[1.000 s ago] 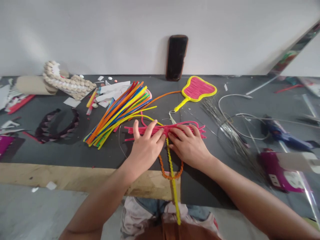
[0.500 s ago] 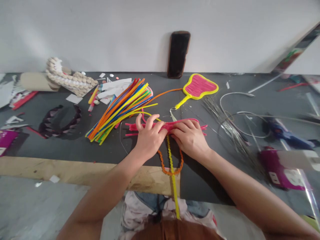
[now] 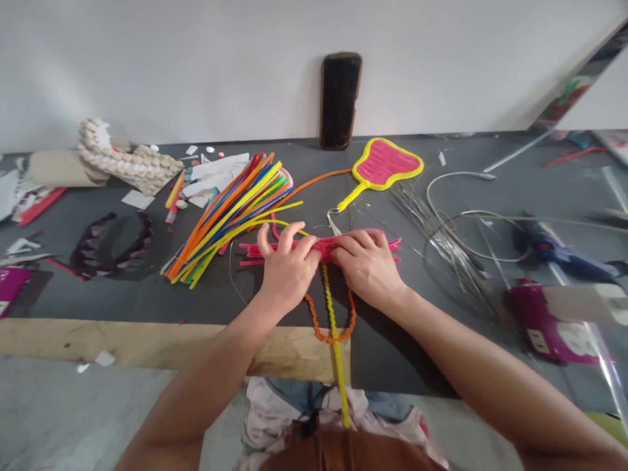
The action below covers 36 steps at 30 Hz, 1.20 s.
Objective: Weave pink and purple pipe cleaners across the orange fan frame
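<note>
A bundle of pink pipe cleaners (image 3: 326,248) lies crosswise on the dark table, its ends sticking out on both sides. My left hand (image 3: 290,265) pinches it near the middle, thumb and index finger closed and the other fingers raised. Close beside it, my right hand (image 3: 367,265) has its fingers curled over the same bundle. From beneath the hands a crimped yellow pipe cleaner (image 3: 337,353) runs toward my body, past the table edge. A wavy orange pipe cleaner (image 3: 315,320) forms a loop crossing it. My fingers hide where these join the bundle.
Left of my hands lies a heap of coloured pipe cleaners (image 3: 230,222). A pink fan shape with yellow edging (image 3: 387,163) lies behind, near a phone (image 3: 340,101) against the wall. Thin wires (image 3: 436,229), a blue glue gun (image 3: 564,252) and a purple box (image 3: 544,327) are rightward.
The whole view has shifted slightly, so most things sit a little further left. Both hands keep their hold on the pink bundle, with hardly any movement against it.
</note>
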Tool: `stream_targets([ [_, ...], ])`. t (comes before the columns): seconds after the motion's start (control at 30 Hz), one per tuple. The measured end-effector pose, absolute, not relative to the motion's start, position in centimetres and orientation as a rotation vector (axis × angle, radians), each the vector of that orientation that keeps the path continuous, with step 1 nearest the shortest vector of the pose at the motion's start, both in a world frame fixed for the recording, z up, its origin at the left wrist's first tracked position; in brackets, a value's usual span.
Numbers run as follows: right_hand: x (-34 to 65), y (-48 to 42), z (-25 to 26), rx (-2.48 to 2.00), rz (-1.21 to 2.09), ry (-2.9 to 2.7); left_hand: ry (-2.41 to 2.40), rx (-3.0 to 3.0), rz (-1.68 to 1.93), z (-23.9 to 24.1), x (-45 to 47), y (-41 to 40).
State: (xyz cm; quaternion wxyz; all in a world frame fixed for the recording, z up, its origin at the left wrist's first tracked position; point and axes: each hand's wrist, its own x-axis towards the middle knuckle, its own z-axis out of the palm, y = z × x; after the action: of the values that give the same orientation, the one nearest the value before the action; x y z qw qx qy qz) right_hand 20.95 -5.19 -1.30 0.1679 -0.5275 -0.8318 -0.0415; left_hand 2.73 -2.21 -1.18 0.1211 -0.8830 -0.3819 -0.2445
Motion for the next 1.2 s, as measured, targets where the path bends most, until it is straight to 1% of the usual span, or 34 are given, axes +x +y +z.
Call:
stream_targets([
  [0.33, 21.3, -5.2, -1.3, -1.503, -0.095, -2.341, -1.149, -2.663, -0.641, -0.8, 2.2, -2.2],
  [0.43, 21.6, -5.4, -1.0, -1.493, -0.122, -2.288, -1.167, -2.743, -0.536, -0.1, 1.6, -2.4],
  [0.57, 21.1, -6.1, -0.9, -1.426, -0.171, -2.330, -1.134, -2.816, -0.306, 0.4, 1.3, -3.4],
  [0.67, 20.4, -6.4, -1.2, -1.436, -0.119, -2.415, -1.130, -2.841, -0.164, 0.0, 1.5, -4.0],
  [0.93, 20.6, -6.6, -1.6, -1.521, 0.055, -2.515, -1.246, -2.894, 0.049, -0.1, 1.5, -4.3],
  [1.2, 20.4, -6.6, -1.6, -1.604, 0.089, -2.532, -1.280, -2.898, 0.106, 0.1, 1.8, -4.2],
])
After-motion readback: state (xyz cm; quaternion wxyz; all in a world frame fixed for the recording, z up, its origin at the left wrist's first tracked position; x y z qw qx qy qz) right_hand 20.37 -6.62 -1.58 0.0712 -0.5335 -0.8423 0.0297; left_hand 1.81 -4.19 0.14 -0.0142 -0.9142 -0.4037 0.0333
